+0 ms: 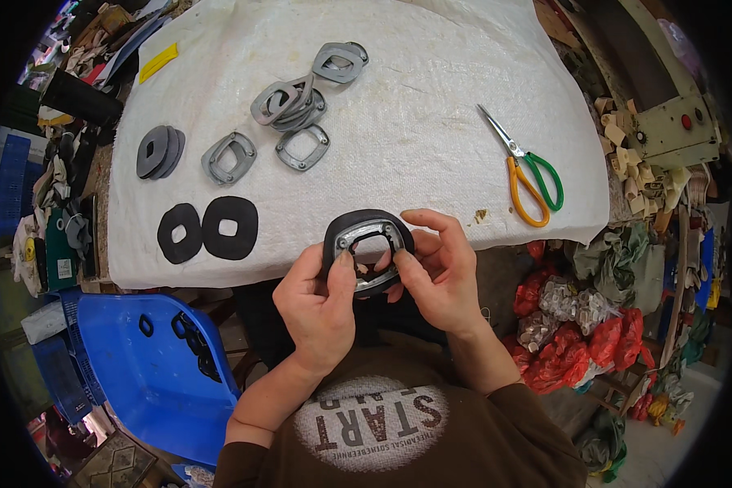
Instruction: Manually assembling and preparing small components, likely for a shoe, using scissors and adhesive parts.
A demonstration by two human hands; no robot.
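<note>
Just past the table's near edge, both my hands hold a rounded-square grey metal frame (352,234) with a soft black pad (358,216) around its outside. My left hand (317,305) grips its left side, thumb on the inner rim. On the right side, my right hand (443,272) presses its thumb at the opening's edge, with the fingers behind. To the left on the table lie two flat black pads (241,228) with square holes. Beyond them are a small stack of dark grey pads (151,153) and several bare grey frames (228,159), some piled up.
Scissors (537,183) with orange and green handles lie at the right on the white-covered table (415,130). A yellow strip (158,63) is at the far left. Below left stands a blue tub (150,382) holding several black pieces. Red bags (581,350) sit at the lower right.
</note>
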